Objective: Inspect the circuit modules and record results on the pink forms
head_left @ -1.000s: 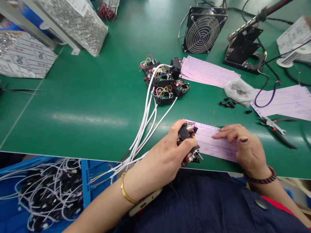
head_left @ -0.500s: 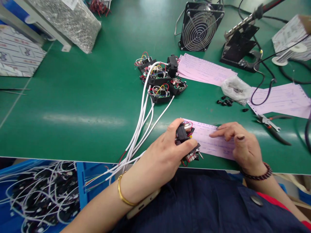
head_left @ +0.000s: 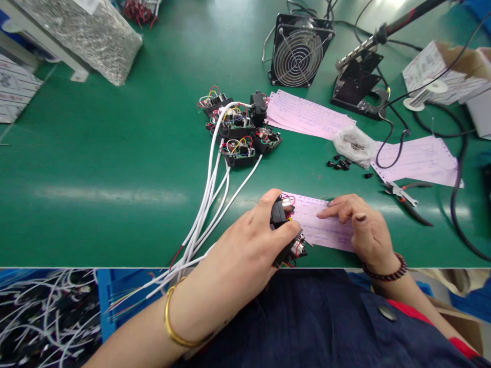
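Observation:
My left hand (head_left: 255, 235) is wrapped round a black module (head_left: 283, 214) with red wires and metal parts, near the front edge of the green table. Under and beside it lies a pink printed sheet (head_left: 312, 225). Fingertips of my right hand (head_left: 360, 227) rest on the sheet's right part; its fingers are apart and nothing is in them. Beyond my left hand sits a cluster of similar black modules (head_left: 240, 153) with coloured wires, and white cables (head_left: 209, 191) run from them toward the front edge, passing beside my left forearm.
A fan (head_left: 299, 56) and a soldering iron stand (head_left: 360, 84) are at the back. Pink sheets (head_left: 307, 115), a bag of small parts (head_left: 355, 145), black caps (head_left: 339, 163) and pliers (head_left: 412, 207) lie to the right. A blue bin (head_left: 109, 291) is below left.
The whole view has shifted, so the table items appear further left. My left hand keeps its hold on the module, which looks slightly turned. My right hand stays on the sheet.

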### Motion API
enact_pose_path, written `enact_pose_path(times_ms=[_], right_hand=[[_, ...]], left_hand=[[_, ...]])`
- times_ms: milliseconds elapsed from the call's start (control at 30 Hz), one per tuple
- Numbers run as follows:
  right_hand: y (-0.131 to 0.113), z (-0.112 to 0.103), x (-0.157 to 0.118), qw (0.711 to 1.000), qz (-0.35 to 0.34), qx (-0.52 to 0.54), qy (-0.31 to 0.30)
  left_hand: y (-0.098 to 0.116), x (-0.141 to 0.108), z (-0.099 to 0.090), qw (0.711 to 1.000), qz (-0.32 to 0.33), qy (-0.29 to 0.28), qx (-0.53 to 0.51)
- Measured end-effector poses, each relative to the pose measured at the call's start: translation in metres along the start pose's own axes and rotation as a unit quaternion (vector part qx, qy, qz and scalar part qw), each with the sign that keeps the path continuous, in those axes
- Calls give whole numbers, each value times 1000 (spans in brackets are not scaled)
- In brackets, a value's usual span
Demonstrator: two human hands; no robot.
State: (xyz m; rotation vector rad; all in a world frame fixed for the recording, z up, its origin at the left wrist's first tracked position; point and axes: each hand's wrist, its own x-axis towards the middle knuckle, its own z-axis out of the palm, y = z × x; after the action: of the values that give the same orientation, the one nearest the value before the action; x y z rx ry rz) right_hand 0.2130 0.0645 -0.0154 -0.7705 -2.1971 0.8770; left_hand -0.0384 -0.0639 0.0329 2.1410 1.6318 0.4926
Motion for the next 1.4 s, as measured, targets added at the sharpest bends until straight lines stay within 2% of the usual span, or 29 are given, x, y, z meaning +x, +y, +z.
enact_pose_path(times_ms=[167, 333, 400, 567, 767, 933, 1133, 1400], right_hand=[[-3, -3, 0, 1000, -15, -6, -12], [-30, -5, 3, 985, -142, -79, -56], [-41, -1, 4, 978, -171, -92, -83], [-53, 13, 14, 972, -177, -93, -122], [-53, 25, 23, 974, -187, -4, -125], [-48, 33, 21, 973, -200, 44, -101], [-49, 36, 25, 966, -238, 46, -96], [-51, 36, 28, 965, -236, 51, -101]], left_hand=[[-1, 2, 5, 999, 15, 3, 32], [-5, 3, 5, 1000, 22, -2, 14], [-7, 4, 3, 1000, 26, -3, -1], [-12, 6, -2, 998, 37, 0, -46], [-21, 5, -4, 994, 45, 25, -101], [-25, 2, 0, 990, 39, 36, -134], [-30, -1, 3, 988, 45, 35, -143], [-31, -4, 4, 986, 23, 23, -164]])
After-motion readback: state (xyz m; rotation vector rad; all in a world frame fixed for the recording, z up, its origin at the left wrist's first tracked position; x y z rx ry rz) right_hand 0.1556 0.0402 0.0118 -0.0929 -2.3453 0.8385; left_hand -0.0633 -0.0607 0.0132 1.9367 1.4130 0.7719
